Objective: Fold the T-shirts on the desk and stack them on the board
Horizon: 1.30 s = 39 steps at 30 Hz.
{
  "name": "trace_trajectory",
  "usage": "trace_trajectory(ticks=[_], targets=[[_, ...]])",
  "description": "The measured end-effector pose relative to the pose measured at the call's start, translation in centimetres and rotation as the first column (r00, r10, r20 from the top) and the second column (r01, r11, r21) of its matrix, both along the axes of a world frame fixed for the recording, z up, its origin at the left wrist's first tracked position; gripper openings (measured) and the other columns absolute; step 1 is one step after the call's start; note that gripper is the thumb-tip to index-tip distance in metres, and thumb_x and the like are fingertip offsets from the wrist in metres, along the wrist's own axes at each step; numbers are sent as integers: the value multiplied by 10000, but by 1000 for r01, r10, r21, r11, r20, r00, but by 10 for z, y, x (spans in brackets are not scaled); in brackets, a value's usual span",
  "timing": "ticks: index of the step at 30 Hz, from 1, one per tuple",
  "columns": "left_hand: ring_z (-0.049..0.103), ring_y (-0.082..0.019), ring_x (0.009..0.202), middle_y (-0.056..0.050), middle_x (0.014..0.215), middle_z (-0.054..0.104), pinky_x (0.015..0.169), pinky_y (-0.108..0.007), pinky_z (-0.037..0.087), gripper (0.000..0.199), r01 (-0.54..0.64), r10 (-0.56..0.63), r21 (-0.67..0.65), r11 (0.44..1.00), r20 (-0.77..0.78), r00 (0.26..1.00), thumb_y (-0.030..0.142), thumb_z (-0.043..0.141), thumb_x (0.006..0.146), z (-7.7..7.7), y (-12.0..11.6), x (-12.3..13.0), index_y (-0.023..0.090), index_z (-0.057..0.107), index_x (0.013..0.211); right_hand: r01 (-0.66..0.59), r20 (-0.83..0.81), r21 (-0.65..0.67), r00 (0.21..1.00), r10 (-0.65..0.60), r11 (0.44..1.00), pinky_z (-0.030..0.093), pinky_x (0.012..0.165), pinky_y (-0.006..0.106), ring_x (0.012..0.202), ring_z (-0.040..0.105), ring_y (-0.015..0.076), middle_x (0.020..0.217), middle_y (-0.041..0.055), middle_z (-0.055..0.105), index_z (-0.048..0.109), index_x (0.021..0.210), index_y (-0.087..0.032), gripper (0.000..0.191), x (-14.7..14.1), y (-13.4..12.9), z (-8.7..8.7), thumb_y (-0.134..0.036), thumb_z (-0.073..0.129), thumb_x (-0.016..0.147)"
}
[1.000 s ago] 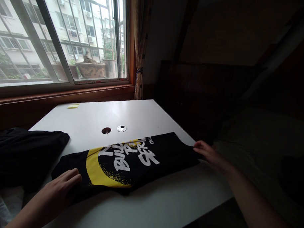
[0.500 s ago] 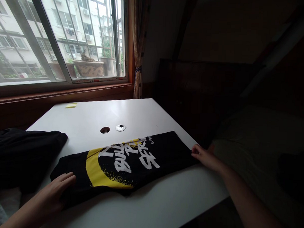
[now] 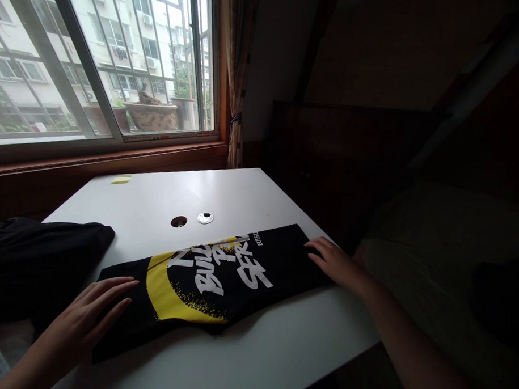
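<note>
A black T-shirt (image 3: 289,255) with a yellow arc and white lettering lies folded into a long strip across the white table (image 3: 157,199). Over its left end my left hand (image 3: 94,311) rests with fingers stretched out and apart. My right hand (image 3: 331,262) is at the strip's right end, its fingers extended over the black cloth and the thumb side toward me hidden. Neither hand grips the fabric. The lower edge of the strip is a little wavy near the middle.
Dark clothing (image 3: 39,266) is heaped at the table's left edge, with white cloth (image 3: 9,344) below it. Behind the shirt are a round hole (image 3: 179,222) and a metal grommet (image 3: 206,217). A yellow note (image 3: 121,179) lies near the window (image 3: 162,60).
My right hand has let go of the shirt's right end and moved left onto it, fingers opening. My left hand has shifted slightly right and its fingers have spread.
</note>
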<state>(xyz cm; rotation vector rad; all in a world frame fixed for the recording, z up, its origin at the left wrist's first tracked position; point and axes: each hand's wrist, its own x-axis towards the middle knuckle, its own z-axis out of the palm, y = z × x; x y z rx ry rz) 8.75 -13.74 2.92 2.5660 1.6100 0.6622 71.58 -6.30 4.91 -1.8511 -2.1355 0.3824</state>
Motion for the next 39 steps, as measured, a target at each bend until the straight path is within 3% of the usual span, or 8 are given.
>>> trace_trajectory(ticks=[5,9,17,25,28,32,35,39], targets=[[484,-327,1391,-30,1534,498,1093,-474,484,561,-26,22,-30,999,-133,991,600,489,969,-41,4,-16,354,508,1472,-243,-36,-11,970,242,970,272,1236,448,1510,288,263,1647,-26,314,403,1533,-352,538,-57,-1,-25,-527,369,1025],[372,-345,1455,-17,1598,383,1136,-545,409,597,-90,73,-82,992,-198,978,613,467,974,-62,5,-28,381,408,1521,-237,70,-17,969,237,971,160,1261,485,1546,175,256,1675,-16,225,292,1588,-340,611,-44,16,-45,-583,319,1028],[338,-355,1468,-34,1620,323,1113,-574,419,611,-175,144,-127,976,-225,964,580,492,968,-60,1,-30,377,372,1531,23,179,-29,984,-18,999,162,1248,504,1546,167,266,1681,19,203,266,1599,-306,633,16,49,-47,-573,257,1026],[313,-362,1478,-74,1632,292,1136,-555,397,652,-201,173,-135,970,-196,965,590,436,966,-72,5,-51,276,410,1537,-7,188,85,982,-9,996,241,1231,464,1517,272,261,1638,43,334,370,1561,-257,590,33,61,-65,-502,284,1031],[374,-360,1453,-68,1601,372,1127,-531,422,590,-163,138,-115,980,-199,970,531,438,966,-67,5,-55,276,490,1495,-53,250,156,968,13,986,289,1212,458,1478,357,260,1600,60,408,425,1533,-232,559,34,62,-64,-445,302,1031],[438,-330,1424,-28,1570,444,1137,-538,417,515,-132,126,-14,991,-231,965,387,425,962,-41,2,-36,319,531,1462,-112,348,336,938,-12,935,293,1206,485,1432,428,267,1544,78,490,517,1468,-204,505,17,62,-56,-302,334,1008],[414,-309,1444,-35,1553,471,1195,-557,326,491,-95,120,122,988,-216,969,397,421,992,-20,3,0,298,528,1461,-168,342,388,939,28,906,295,1204,498,1444,410,271,1554,101,472,507,1474,-176,506,-21,62,-46,-279,326,1013],[319,-276,1495,-26,1614,362,1217,-538,288,564,5,13,81,997,-222,975,475,395,1043,-15,7,47,306,322,1576,-317,280,270,929,240,909,258,1225,493,1497,321,258,1621,88,357,404,1544,-181,549,-95,55,-30,-400,309,1050]])
